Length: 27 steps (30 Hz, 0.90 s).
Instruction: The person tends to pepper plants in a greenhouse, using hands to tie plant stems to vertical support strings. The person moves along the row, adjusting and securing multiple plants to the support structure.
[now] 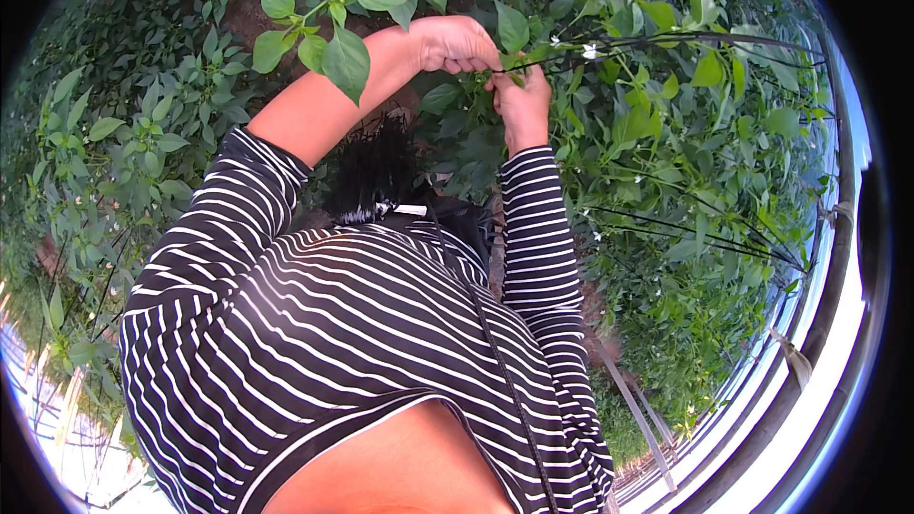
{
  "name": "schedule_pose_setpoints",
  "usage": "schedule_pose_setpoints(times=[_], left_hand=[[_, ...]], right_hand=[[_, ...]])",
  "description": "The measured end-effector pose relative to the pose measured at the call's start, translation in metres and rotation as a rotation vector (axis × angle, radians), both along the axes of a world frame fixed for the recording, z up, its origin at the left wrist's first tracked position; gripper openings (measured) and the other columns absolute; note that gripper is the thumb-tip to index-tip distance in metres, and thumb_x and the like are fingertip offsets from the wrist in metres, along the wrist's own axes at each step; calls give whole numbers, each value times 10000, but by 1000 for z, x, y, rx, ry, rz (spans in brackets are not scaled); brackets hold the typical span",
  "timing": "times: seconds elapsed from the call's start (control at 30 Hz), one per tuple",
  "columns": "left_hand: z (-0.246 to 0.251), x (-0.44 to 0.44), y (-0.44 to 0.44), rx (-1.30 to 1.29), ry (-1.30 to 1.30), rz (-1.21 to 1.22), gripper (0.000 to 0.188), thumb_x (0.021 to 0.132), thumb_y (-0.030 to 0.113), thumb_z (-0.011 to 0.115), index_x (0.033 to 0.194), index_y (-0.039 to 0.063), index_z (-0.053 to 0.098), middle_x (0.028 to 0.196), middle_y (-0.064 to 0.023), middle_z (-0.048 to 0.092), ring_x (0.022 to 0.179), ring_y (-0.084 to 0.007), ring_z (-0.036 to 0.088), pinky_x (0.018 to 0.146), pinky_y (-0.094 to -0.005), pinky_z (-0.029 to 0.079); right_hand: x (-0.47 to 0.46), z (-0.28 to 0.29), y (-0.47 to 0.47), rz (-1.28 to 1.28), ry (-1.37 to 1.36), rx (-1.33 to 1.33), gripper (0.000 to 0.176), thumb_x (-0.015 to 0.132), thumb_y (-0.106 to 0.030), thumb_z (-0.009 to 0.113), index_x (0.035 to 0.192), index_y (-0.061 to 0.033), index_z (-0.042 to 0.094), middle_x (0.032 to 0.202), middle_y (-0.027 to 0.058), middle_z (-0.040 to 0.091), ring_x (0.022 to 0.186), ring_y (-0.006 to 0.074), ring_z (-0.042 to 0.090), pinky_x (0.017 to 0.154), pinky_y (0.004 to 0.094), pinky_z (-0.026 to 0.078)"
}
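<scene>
My left hand reaches across from the left with its fingers curled and its fingertips close to my right hand. Both hands meet at a green leafy stem of a pepper-like plant. Between them a thin black cord comes in from the right, and my right thumb and finger pinch at its near end. The left fingertips seem to hold the same cord, though leaves partly cover the grip. Small white flowers hang beside the cord. At my waist hangs a bundle of black strings, bound with a white band.
Dense green plants stand on the left, with more foliage on the right. Further black cords run to a pole at the right rim. A leafy branch overhangs my left forearm. Brown soil shows between rows.
</scene>
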<state>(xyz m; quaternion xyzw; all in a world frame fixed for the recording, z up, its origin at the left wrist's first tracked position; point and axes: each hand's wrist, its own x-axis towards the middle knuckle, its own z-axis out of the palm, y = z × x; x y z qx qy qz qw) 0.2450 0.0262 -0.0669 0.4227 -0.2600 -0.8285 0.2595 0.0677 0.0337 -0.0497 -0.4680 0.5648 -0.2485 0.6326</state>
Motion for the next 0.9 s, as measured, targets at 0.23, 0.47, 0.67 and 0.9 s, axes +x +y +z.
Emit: schedule_pose_setpoints(times=[0.23,0.47,0.67,0.9], left_hand=[[9,-8,7,27,-101,7,157,853,203,699,830,48,701,534,92,394,452,-21,259,400,-210,148],[20,-23,7,80,-136,65,132,812,158,676,814,27,690,527,81,414,439,-10,281,384,-200,141],[10,-17,24,-149,-206,367,110,819,158,686,805,53,657,624,75,495,530,-21,385,468,-195,299],[-23,-9,52,-723,-389,444,133,842,113,684,930,27,635,937,12,572,694,-19,489,636,-188,416]], right_hand=[[-1,-10,2,25,23,-18,312,872,1,606,1182,-13,568,731,32,611,557,80,521,469,217,378],[-2,-17,4,-50,-1,-56,251,861,25,603,1112,16,601,756,47,622,577,96,546,488,225,409],[-8,-18,6,5,-21,-91,207,852,39,607,1058,55,594,827,76,652,638,122,602,522,236,476],[-3,-19,11,10,-74,-100,226,856,38,610,1077,73,580,865,87,659,671,126,623,557,234,506]])
